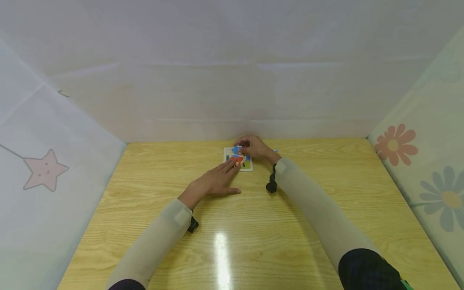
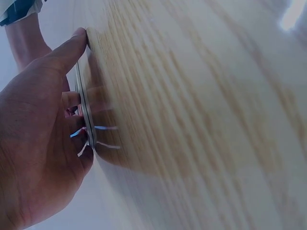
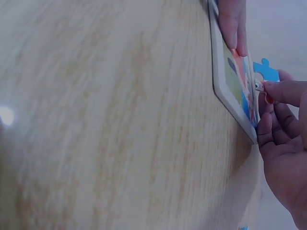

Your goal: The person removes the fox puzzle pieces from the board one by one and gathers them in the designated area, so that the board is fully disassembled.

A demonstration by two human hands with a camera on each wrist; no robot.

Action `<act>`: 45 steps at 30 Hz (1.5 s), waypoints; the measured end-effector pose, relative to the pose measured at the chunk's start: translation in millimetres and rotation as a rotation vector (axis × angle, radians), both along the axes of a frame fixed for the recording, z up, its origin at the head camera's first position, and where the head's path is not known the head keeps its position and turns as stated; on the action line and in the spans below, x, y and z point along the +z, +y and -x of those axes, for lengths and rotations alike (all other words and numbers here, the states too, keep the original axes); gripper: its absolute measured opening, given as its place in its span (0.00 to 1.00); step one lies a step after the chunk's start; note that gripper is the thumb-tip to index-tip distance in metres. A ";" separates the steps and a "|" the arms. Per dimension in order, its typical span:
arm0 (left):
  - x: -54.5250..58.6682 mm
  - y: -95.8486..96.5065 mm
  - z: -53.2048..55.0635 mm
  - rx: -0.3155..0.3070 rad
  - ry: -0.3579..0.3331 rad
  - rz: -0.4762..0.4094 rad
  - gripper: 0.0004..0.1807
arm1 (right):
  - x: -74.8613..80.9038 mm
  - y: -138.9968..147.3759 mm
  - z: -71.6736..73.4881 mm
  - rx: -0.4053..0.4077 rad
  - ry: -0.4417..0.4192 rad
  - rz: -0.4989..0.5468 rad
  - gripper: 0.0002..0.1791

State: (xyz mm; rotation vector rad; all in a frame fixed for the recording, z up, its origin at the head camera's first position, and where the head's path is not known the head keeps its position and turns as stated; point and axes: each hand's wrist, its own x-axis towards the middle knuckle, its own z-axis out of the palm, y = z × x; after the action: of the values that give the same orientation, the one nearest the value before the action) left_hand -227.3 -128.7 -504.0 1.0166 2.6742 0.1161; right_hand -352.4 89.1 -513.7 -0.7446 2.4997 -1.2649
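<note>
A small picture puzzle board (image 1: 247, 169) with a pale rim lies near the table's far edge. My left hand (image 1: 216, 180) rests its extended fingers on the lower left of the picture, thumb stretched out over the wood. In the left wrist view those fingers (image 2: 74, 122) lie across the board's edge. My right hand (image 1: 255, 147) is over the upper right of the board. Between thumb and fingers it pinches a puzzle piece (image 3: 267, 72), mainly blue with a knob and a reddish part, tilted up from the board. The fingers partly cover the picture.
Another bit of blue (image 1: 276, 150), partly hidden by the right wrist, lies on the wooden table (image 1: 217, 217) right of the board. A pale cloth wall (image 1: 203, 96) rises just behind the board. Patterned cloth sides stand left and right.
</note>
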 end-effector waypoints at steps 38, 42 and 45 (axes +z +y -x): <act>1.0 1.9 -0.8 0.000 -0.005 -0.008 0.53 | 25.8 77.1 -11.4 0.050 -0.067 0.093 0.16; -0.4 2.2 -0.9 -0.003 -0.006 -0.002 0.52 | 25.0 91.0 -13.8 0.032 -0.067 0.074 0.15; -0.9 2.5 -0.6 -0.006 -0.003 -0.002 0.52 | 24.9 101.3 -14.6 0.017 -0.065 0.050 0.15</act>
State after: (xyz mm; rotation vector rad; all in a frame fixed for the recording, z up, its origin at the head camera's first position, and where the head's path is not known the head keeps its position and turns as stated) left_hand -226.7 -126.2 -504.9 1.0245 2.6686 0.1195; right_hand -337.8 190.3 -488.8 -0.7226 2.4141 -1.3289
